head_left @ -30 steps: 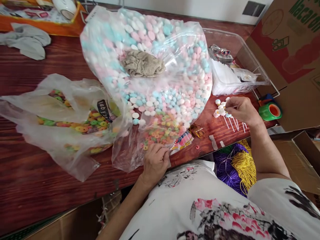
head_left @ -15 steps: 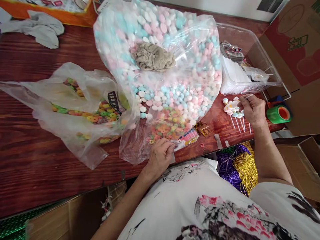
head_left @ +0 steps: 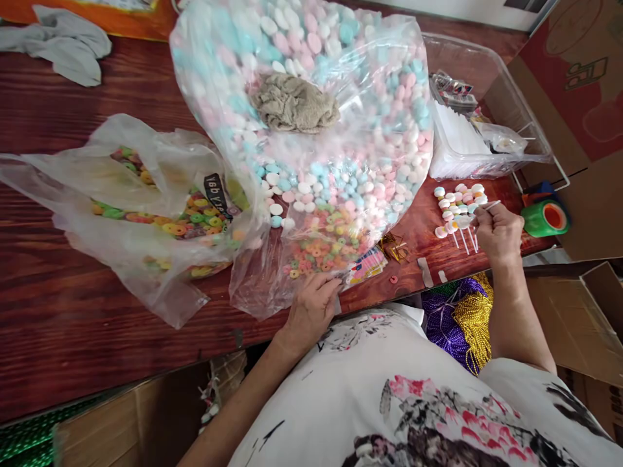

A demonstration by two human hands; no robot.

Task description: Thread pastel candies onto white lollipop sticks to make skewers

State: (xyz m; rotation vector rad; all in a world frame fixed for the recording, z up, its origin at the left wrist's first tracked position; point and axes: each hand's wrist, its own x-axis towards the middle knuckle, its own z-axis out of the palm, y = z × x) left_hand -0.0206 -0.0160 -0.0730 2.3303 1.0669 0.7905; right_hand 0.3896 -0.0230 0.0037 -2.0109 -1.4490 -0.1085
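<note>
My right hand (head_left: 497,228) is closed around a thin white stick, beside a small pile of pastel candies on white sticks (head_left: 457,202) lying on the red wooden table (head_left: 73,272). My left hand (head_left: 314,306) rests at the table's front edge, fingers pinched on the edge of a clear plastic bag (head_left: 311,110) full of pink, blue and white candies. Colourful ring candies (head_left: 316,250) lie at the bag's near end. A beige cloth (head_left: 294,104) sits on top of the bag.
A second clear bag (head_left: 146,207) with coloured rings lies at left. A clear plastic tray (head_left: 479,130) with white packets stands at the back right. A green tape roll (head_left: 545,219), cardboard boxes (head_left: 579,78), a grey cloth (head_left: 63,39) and purple and gold beads (head_left: 462,321) surround the table.
My right hand drew slightly toward me with a white stick in its fingers. The left hand stayed pinched on the bag's edge. The view shifted.
</note>
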